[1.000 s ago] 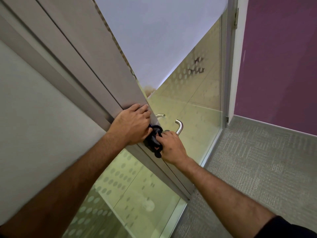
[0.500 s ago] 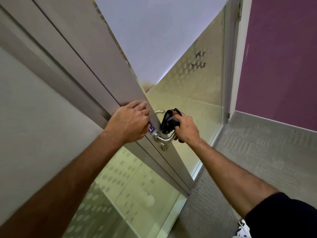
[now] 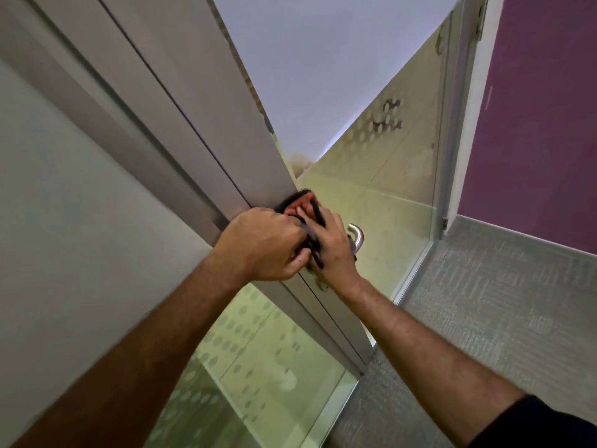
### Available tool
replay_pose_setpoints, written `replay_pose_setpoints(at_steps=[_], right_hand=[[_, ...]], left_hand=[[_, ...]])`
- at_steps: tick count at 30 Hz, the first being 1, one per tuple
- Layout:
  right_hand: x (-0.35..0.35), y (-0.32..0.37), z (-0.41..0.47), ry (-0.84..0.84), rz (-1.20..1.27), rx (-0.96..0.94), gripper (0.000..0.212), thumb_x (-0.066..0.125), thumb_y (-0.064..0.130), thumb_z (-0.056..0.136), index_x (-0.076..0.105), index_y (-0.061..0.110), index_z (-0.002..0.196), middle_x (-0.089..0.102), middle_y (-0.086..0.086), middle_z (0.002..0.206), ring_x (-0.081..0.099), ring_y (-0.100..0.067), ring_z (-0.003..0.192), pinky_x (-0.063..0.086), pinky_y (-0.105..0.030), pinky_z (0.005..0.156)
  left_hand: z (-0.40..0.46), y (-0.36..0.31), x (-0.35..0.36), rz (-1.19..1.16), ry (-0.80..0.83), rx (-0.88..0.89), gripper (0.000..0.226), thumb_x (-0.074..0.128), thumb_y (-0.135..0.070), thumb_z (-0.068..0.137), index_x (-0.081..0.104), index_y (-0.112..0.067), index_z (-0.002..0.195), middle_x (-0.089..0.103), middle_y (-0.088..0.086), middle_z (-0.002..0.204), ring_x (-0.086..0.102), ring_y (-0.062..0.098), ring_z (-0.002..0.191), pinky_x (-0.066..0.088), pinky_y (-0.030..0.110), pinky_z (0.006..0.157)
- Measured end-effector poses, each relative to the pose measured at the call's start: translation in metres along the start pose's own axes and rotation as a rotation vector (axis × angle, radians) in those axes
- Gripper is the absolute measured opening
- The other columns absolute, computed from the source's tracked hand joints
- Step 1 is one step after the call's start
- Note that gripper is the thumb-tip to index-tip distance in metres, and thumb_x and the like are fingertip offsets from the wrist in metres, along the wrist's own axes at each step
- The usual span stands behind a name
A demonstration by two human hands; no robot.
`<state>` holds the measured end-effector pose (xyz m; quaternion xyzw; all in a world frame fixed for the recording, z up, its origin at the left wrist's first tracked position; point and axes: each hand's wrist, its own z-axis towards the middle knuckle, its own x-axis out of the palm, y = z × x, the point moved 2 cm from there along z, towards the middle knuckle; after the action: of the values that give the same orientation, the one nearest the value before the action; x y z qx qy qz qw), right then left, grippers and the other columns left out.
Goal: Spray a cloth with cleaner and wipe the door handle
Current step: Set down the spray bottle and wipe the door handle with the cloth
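Observation:
A dark cloth [image 3: 310, 205] with an orange patch is bunched against the grey door edge [image 3: 258, 163], just above the handle's mount. My right hand [image 3: 334, 250] lies over the cloth and presses it to the door. The curved metal door handle [image 3: 357, 236] sticks out to the right of that hand, and its inner part is hidden. My left hand [image 3: 263, 244] is curled around the door edge, its fingertips touching the cloth. No spray bottle is in view.
The glass door panel [image 3: 387, 202] with frosted dots stands open over grey carpet [image 3: 504, 318]. A purple wall [image 3: 533, 124] is at the right, beyond the white frame [image 3: 468, 108]. A grey wall panel [image 3: 64, 221] fills the left.
My right hand has carried the cloth from the outer end of the handle back left and up to the door edge. My left hand has shifted right to meet it.

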<state>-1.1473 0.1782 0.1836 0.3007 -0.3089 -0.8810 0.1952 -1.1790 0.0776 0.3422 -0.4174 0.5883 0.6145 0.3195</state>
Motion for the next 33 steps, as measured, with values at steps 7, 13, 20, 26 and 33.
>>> replay_pose_setpoints(at_steps=[7,13,20,26,33], right_hand=[[-0.036,-0.018,0.001,0.323,0.101,0.006,0.044,0.070,-0.003,0.084,0.070,0.012,0.125,0.065,-0.012,0.129,0.060,-0.031,0.110,0.052,-0.045,0.093],[-0.080,-0.032,0.023,0.011,0.322,0.232,0.015,0.052,0.021,0.098,0.065,0.027,0.096,0.059,0.005,0.091,0.060,-0.009,0.084,0.050,-0.031,0.068],[-0.056,-0.078,-0.004,0.541,-0.286,0.286,0.072,0.065,0.028,0.081,0.040,0.033,0.148,0.036,-0.004,0.155,0.036,-0.032,0.132,0.040,-0.049,0.109],[-0.043,-0.101,0.007,0.417,0.037,0.480,0.056,0.054,0.029,0.082,0.045,0.041,0.136,0.047,-0.002,0.123,0.055,-0.031,0.106,0.050,-0.042,0.091],[-0.030,-0.108,-0.015,0.166,0.767,1.263,0.036,0.062,0.055,0.093,0.066,0.019,0.095,0.075,-0.004,0.090,0.073,-0.025,0.090,0.057,-0.033,0.069]], left_hand=[[0.002,0.002,0.003,0.014,0.088,-0.045,0.042,0.034,-0.055,0.093,0.061,-0.025,0.083,0.066,-0.006,0.080,0.064,0.018,0.068,0.056,0.033,0.065],[0.003,0.005,0.014,0.128,0.164,0.029,0.060,0.024,-0.055,0.096,0.069,-0.021,0.114,0.071,0.004,0.120,0.061,0.021,0.122,0.044,0.041,0.110],[0.001,0.004,0.017,0.354,0.217,0.010,0.073,0.027,-0.052,0.096,0.041,-0.005,0.150,0.035,0.018,0.162,0.026,0.031,0.153,0.012,0.054,0.124],[0.000,0.002,0.029,0.514,0.295,-0.037,0.078,0.021,-0.054,0.100,0.000,-0.010,0.160,-0.006,0.020,0.169,-0.004,0.038,0.157,-0.009,0.064,0.121],[0.002,0.003,0.036,0.524,0.317,-0.055,0.081,0.022,-0.056,0.099,-0.003,-0.008,0.160,-0.016,0.022,0.167,-0.010,0.039,0.156,-0.009,0.064,0.121]])
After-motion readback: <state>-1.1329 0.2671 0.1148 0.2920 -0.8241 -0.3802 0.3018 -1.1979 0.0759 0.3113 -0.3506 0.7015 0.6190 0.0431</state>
